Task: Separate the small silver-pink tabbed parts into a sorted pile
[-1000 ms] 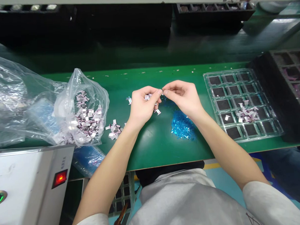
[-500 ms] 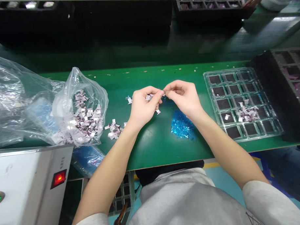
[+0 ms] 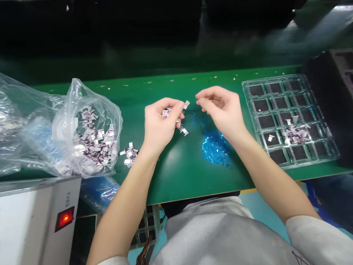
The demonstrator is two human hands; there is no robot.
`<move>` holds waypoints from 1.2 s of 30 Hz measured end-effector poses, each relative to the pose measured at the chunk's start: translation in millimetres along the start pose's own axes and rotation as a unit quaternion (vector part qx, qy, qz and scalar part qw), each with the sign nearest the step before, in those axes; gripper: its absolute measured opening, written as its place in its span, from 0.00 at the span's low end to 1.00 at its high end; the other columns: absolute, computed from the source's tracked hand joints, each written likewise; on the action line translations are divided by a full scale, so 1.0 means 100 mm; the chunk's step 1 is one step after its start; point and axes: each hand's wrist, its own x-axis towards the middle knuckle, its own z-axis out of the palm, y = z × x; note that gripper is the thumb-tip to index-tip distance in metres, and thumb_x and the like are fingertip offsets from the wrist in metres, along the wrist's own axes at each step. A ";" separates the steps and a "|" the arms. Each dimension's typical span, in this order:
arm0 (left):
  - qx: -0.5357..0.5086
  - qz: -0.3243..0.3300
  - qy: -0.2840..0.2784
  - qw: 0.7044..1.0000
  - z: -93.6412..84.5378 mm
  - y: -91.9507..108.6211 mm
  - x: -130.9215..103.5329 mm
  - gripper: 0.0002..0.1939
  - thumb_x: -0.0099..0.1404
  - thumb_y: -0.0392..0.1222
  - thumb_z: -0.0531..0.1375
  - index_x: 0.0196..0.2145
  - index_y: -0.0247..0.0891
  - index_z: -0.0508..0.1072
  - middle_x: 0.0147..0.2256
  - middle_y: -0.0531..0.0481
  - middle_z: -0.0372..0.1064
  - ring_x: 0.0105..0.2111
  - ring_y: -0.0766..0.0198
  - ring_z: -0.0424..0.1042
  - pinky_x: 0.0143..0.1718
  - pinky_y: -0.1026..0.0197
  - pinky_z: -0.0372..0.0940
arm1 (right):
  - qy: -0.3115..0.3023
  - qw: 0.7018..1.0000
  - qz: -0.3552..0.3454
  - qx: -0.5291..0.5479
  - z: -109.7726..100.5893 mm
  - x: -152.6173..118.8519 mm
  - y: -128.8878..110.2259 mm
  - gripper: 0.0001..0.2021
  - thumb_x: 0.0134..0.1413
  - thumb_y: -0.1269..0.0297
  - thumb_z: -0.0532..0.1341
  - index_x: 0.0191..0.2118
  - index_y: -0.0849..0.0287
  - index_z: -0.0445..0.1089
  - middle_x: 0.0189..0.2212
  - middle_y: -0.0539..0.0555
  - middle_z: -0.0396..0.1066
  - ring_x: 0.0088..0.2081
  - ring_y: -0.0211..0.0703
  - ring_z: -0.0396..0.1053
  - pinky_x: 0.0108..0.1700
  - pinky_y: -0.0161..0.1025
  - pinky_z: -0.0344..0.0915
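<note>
1. Left hand (image 3: 161, 121): thumb and forefinger pinch a small, flat, silvery T-shaped piece (image 3: 186, 104), its pale end pointing up toward the right hand (image 3: 222, 107).
2. More silvery pieces of the same kind (image 3: 165, 112) are gathered inside the curled left fingers, and a few (image 3: 183, 130) poke out below them.
3. On the right hand, thumb and forefinger come close together, near the pinched piece but apart from it; whether they grip anything I cannot tell.
4. Below and between the hands, a loose heap of shiny, translucent blue film strips (image 3: 215, 147) lies on the smooth green worktop (image 3: 178, 179), just beside the right wrist.
5. Near the left forearm lies a small pile of silvery pieces with dark edging (image 3: 130, 153).
6. Farther left, a crumpled clear plastic bag (image 3: 75, 89) holds many more such pieces (image 3: 100, 148).
7. Right of the right hand is a clear plastic tray with black square compartments (image 3: 245, 86). A clump of silvery pieces (image 3: 297, 133) sits in it, with one lone piece (image 3: 271, 137) in a compartment to the left.
8. Beyond the tray's right side stands a black block-like holder (image 3: 319, 89).
9. At lower left, a whitish box-shaped machine (image 3: 12, 227) shows a lit red switch (image 3: 65, 218).
</note>
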 end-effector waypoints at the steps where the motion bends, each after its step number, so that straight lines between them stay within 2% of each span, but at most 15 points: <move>1: -0.011 -0.018 0.006 1.000 -0.02 0.00 0.02 0.15 0.67 0.52 0.73 0.31 0.40 0.79 0.25 0.52 0.74 0.20 0.69 0.67 0.20 0.66 0.61 | 0.014 1.000 -0.002 -0.007 -0.02 0.01 0.01 0.02 0.65 0.62 0.69 0.40 0.53 0.79 0.41 0.53 0.80 0.46 0.48 0.79 0.48 0.45 0.78; 5: -0.065 -0.070 0.017 0.995 -0.11 0.01 0.09 0.16 0.67 0.50 0.73 0.29 0.40 0.75 0.26 0.52 0.73 0.19 0.71 0.65 0.16 0.66 0.53 | 0.045 0.998 -0.021 -0.050 -0.09 0.06 0.09 0.04 0.69 0.64 0.65 0.43 0.52 0.80 0.41 0.54 0.80 0.45 0.48 0.78 0.47 0.45 0.76; 8: -0.085 -0.093 0.025 0.992 -0.16 0.02 0.12 0.16 0.66 0.50 0.73 0.28 0.40 0.75 0.25 0.52 0.72 0.18 0.71 0.64 0.15 0.65 0.49 | 0.032 0.990 -0.047 -0.128 -0.12 0.07 0.16 0.09 0.71 0.65 0.61 0.44 0.52 0.80 0.41 0.55 0.80 0.45 0.49 0.78 0.48 0.47 0.75; 13: -0.094 -0.115 0.048 0.988 -0.16 0.04 0.13 0.14 0.65 0.49 0.75 0.30 0.41 0.77 0.23 0.54 0.69 0.18 0.72 0.62 0.15 0.65 0.49 | -0.025 0.956 -0.077 -0.283 -0.14 0.04 0.26 0.17 0.73 0.70 0.54 0.48 0.52 0.81 0.46 0.58 0.79 0.48 0.53 0.76 0.55 0.54 0.73; 19: -0.083 -0.114 0.070 0.988 -0.15 0.05 0.12 0.15 0.66 0.50 0.75 0.31 0.40 0.78 0.22 0.55 0.69 0.17 0.72 0.60 0.16 0.66 0.51 | -0.047 0.922 -0.103 -0.370 -0.16 0.03 0.33 0.23 0.71 0.74 0.53 0.59 0.46 0.79 0.49 0.58 0.74 0.51 0.54 0.72 0.56 0.58 0.72; 23: -0.080 -0.106 0.072 0.988 -0.17 0.04 0.12 0.14 0.66 0.50 0.74 0.32 0.40 0.78 0.23 0.55 0.69 0.17 0.72 0.62 0.16 0.66 0.51 | -0.078 0.906 -0.101 -0.402 -0.15 0.03 0.32 0.22 0.68 0.77 0.55 0.55 0.47 0.80 0.50 0.58 0.74 0.50 0.55 0.71 0.56 0.59 0.71; 27: -0.074 -0.109 0.075 0.989 -0.18 0.03 0.12 0.14 0.67 0.50 0.74 0.32 0.40 0.79 0.23 0.55 0.69 0.18 0.72 0.63 0.16 0.66 0.52 | -0.064 0.912 -0.111 -0.390 -0.16 0.04 0.30 0.23 0.68 0.78 0.53 0.54 0.50 0.80 0.51 0.59 0.74 0.50 0.55 0.71 0.56 0.60 0.71; 31: -0.071 -0.118 0.072 0.988 -0.18 0.03 0.11 0.13 0.67 0.51 0.74 0.33 0.41 0.80 0.23 0.54 0.70 0.18 0.71 0.64 0.16 0.66 0.51 | -0.061 0.914 -0.114 -0.385 -0.14 0.05 0.31 0.21 0.69 0.74 0.55 0.58 0.49 0.79 0.51 0.60 0.74 0.50 0.55 0.71 0.56 0.62 0.71; 36: -0.064 -0.125 0.069 0.988 -0.18 0.03 0.09 0.12 0.67 0.51 0.74 0.35 0.41 0.81 0.23 0.54 0.71 0.18 0.70 0.64 0.16 0.65 0.52 | -0.085 0.906 -0.099 -0.403 -0.11 0.06 0.32 0.11 0.70 0.67 0.63 0.52 0.50 0.81 0.52 0.60 0.73 0.50 0.57 0.69 0.57 0.63 0.69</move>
